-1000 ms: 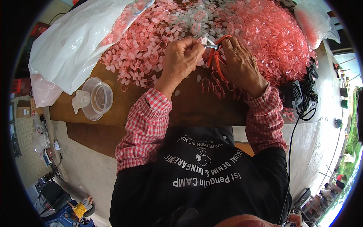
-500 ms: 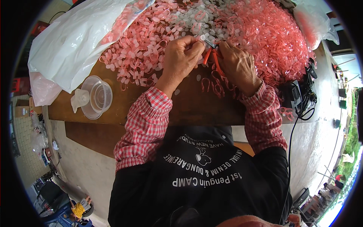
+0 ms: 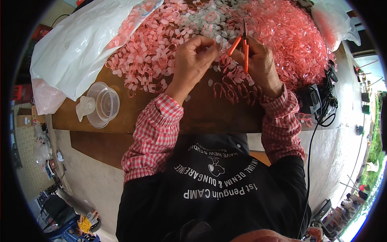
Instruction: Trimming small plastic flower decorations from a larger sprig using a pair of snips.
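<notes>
Over the small plastic parts, my left hand [image 3: 194, 59] has its thumb and fingers pinched together, with a small pale oval plastic piece [image 3: 218, 39] at the fingertips. My right hand [image 3: 262, 66] is wrapped round orange-handled snips [image 3: 246, 54], whose dark pointed blades aim away from me. A short gap separates the snips from my left fingertips. Beyond both hands lie whitish oval pieces [image 3: 209, 18]. Several pink plastic loops [image 3: 236, 88] lie on the brown table just below my right hand.
Pink oval-tabbed parts [image 3: 145, 52] are heaped at left, a taller mound of glossy pink loops [image 3: 294, 44] at right. A white plastic bag [image 3: 76, 48] covers the far-left table [image 3: 217, 117]. A clear round tub [image 3: 105, 105] stands nearer. Black cables [image 3: 322, 109] hang by the right edge.
My right hand has drawn the snips back to the right, away from my left fingertips, and their blades have turned to point away from me. My left hand stays nearly in place.
</notes>
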`<move>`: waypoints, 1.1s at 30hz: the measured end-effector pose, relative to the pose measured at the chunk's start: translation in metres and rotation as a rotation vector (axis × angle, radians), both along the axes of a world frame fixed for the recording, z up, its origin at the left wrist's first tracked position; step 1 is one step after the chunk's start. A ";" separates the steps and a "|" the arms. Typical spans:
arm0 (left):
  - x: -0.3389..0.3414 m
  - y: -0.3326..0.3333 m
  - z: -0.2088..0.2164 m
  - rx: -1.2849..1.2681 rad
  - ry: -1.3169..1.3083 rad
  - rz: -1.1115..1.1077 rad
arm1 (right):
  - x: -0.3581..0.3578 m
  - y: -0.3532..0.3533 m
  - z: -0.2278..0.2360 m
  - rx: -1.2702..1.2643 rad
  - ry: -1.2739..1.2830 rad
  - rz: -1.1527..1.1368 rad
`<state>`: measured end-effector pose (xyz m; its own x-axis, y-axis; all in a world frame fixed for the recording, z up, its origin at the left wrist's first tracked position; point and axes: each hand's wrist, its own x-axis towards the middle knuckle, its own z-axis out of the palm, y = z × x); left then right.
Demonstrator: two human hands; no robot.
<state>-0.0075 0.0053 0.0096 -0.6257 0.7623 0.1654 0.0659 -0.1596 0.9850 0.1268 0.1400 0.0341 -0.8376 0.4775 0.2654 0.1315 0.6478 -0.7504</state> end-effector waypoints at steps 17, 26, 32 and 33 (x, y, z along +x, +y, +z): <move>0.013 0.003 -0.006 -0.135 0.430 -0.055 | -0.007 0.011 -0.019 0.368 0.175 0.047; 0.002 0.005 0.005 0.352 -0.710 -0.210 | -0.001 0.010 -0.008 -0.474 0.230 -0.019; -0.001 0.010 -0.005 0.392 -0.813 -0.167 | -0.015 -0.020 -0.021 -0.138 0.159 0.068; -0.001 0.010 -0.007 0.398 -0.825 -0.169 | -0.014 -0.020 -0.019 -0.141 0.158 0.068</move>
